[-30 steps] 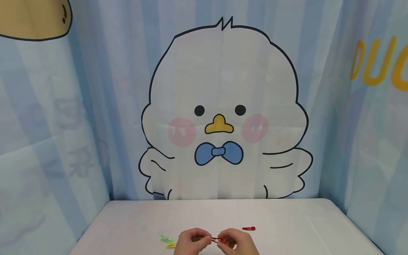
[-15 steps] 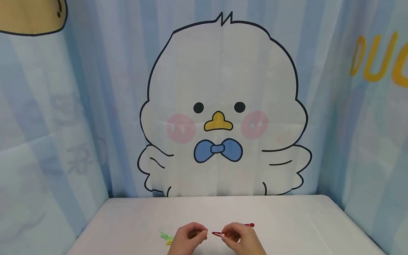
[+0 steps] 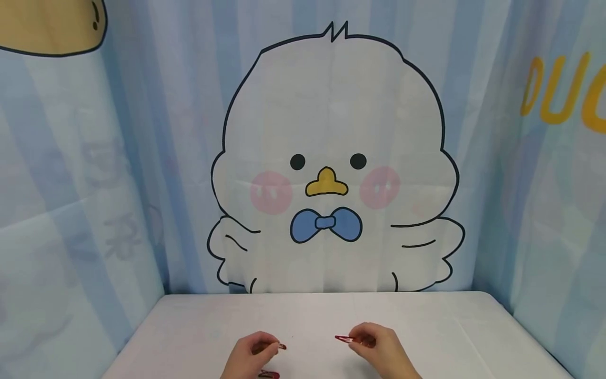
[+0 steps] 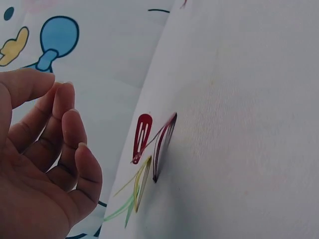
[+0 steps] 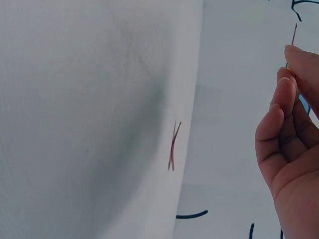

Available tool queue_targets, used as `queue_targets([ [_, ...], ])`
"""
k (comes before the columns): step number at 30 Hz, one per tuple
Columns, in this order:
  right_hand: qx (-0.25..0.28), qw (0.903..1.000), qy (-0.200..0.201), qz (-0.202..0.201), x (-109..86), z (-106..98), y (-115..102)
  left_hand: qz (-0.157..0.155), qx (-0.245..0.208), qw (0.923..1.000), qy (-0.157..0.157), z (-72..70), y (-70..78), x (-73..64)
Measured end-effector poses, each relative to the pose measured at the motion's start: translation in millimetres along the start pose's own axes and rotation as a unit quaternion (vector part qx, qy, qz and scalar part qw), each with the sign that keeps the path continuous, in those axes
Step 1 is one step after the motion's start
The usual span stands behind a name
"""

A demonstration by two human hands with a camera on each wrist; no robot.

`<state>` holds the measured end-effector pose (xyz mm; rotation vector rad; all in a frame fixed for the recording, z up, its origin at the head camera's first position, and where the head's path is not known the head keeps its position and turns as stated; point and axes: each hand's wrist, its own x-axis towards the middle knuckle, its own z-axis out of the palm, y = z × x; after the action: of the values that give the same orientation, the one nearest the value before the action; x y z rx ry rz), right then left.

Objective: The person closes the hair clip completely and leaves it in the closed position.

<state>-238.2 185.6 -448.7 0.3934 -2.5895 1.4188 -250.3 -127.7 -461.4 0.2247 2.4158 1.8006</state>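
My right hand (image 3: 381,345) pinches a red snap hair clip (image 3: 343,338) between thumb and fingertips, its thin end pointing left. In the right wrist view the held hair clip (image 5: 294,34) sticks up past the thumb. My left hand (image 4: 47,159) has its fingers loosely curled, thumb and index tips together, with nothing showing between them. Below it in the left wrist view lie a red snap clip (image 4: 143,137), a dark red one (image 4: 164,149) bent apart, a yellow one (image 4: 141,186) and a green one (image 4: 127,209). The yellow and green clips are hidden in the head view.
Another dark red clip (image 5: 173,147) lies on the white table (image 3: 303,316), seen edge-on in the right wrist view. Behind the table hangs a curtain (image 3: 326,116) with a printed duck; more printed curtain (image 3: 66,237) closes off the sides.
My hands have moved apart. Left let go of the red hair clip and went left; right carried it to the right. The right-hand table clip is now covered in the head view.
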Motion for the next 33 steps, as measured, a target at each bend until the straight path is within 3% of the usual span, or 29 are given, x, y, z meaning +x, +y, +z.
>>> queue_targets([
  [4,-0.015,0.9998,0.003,0.01,2.3,-4.7,5.5,-0.003,0.037,0.9992,0.013,-9.1,-3.7,0.3],
  [13,-0.043,0.9985,0.015,0.031,8.3,-15.9,18.1,-0.034,0.067,0.9971,-0.015,-25.0,-12.6,-0.8],
  [18,-0.063,0.9956,0.021,0.067,11.4,-20.8,26.9,-0.017,0.096,0.9941,-0.047,-26.0,-23.4,-2.0],
  [24,-0.08,0.9906,0.022,0.109,15.5,-25.2,38.2,-0.053,0.088,0.9912,-0.083,-26.6,-30.9,-4.1],
  [28,-0.084,0.9901,0.014,0.112,17.2,-26.9,45.3,-0.052,0.119,0.9863,-0.102,-27.9,-30.9,-2.8],
  [33,-0.1,0.9884,-0.006,0.114,21.2,-30.9,51.7,-0.054,0.161,0.9802,-0.102,-26.2,-30.3,-0.3],
])
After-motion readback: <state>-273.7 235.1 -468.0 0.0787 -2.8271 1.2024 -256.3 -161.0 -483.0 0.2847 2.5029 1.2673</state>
